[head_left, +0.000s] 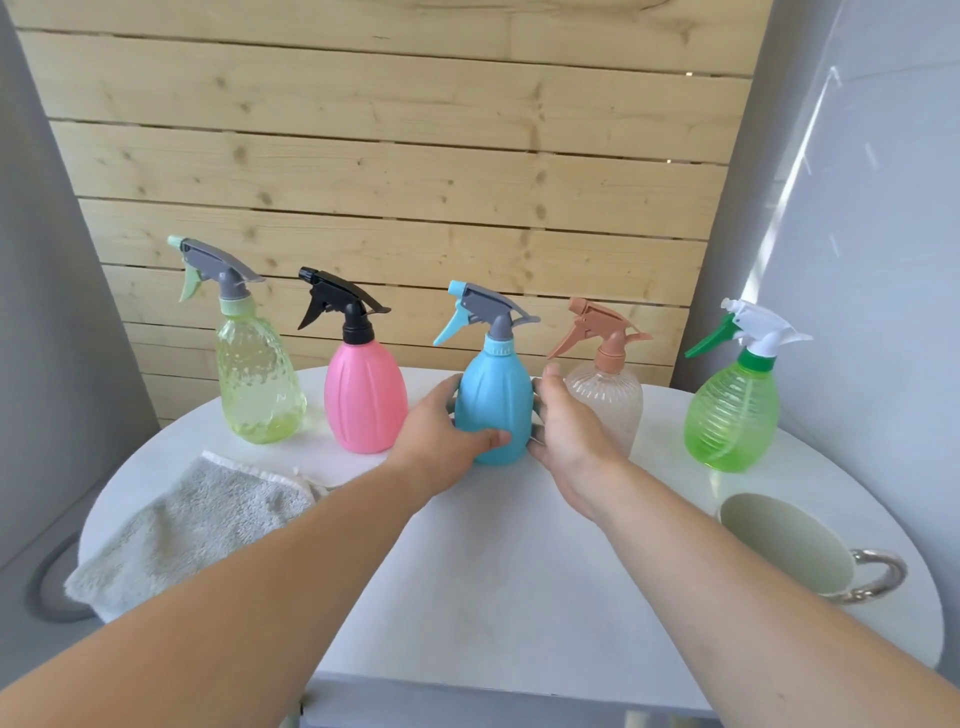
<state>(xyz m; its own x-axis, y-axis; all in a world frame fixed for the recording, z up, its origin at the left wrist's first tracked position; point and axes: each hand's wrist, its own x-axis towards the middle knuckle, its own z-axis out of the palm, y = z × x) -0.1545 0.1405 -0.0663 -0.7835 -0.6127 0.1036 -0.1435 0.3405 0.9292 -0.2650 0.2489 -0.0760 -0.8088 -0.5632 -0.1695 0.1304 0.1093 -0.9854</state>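
A blue spray bottle (493, 395) with a grey and light-blue trigger head stands upright at the middle of the round white table (493, 571). My left hand (441, 434) grips its lower left side, thumb across the front. My right hand (569, 434) is against its right side, fingers curled behind the bottle and thumb raised. The bottle's base rests on the table.
Several other spray bottles stand in the row: yellow-green (260, 379), pink (363, 400), clear with a peach head (615, 400), green (732, 415). A grey towel (192, 525) lies at left. A pale mug (795, 545) lies at right. A wooden plank wall stands behind.
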